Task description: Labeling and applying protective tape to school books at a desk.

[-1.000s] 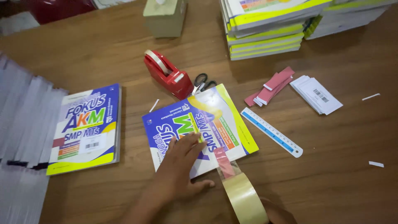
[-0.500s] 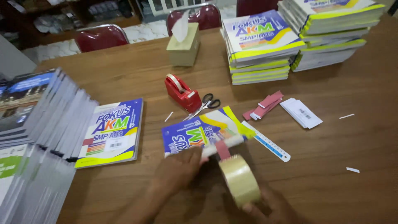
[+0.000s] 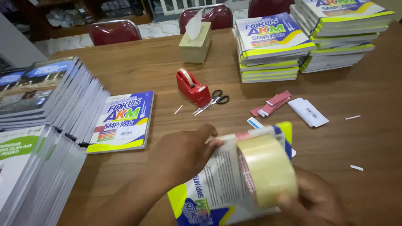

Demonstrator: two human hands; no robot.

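Gripping the wide roll of clear tape (image 3: 268, 167), the right hand (image 3: 314, 201) is curled around it while the left hand (image 3: 184, 152) presses flat on the tilted workbook (image 3: 217, 184), fingertips at its top edge. Keeping tape taut (wrinkles look likely otherwise) seems wise. Farther off sit a red tape dispenser (image 3: 192, 87) and scissors (image 3: 211, 102).

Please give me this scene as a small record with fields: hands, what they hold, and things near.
left hand: presses on the book, which is lifted and tilted
right hand: holds the roll of clear tape against the book
nearby: red tape dispenser, scissors, tissue box
surface: wooden table
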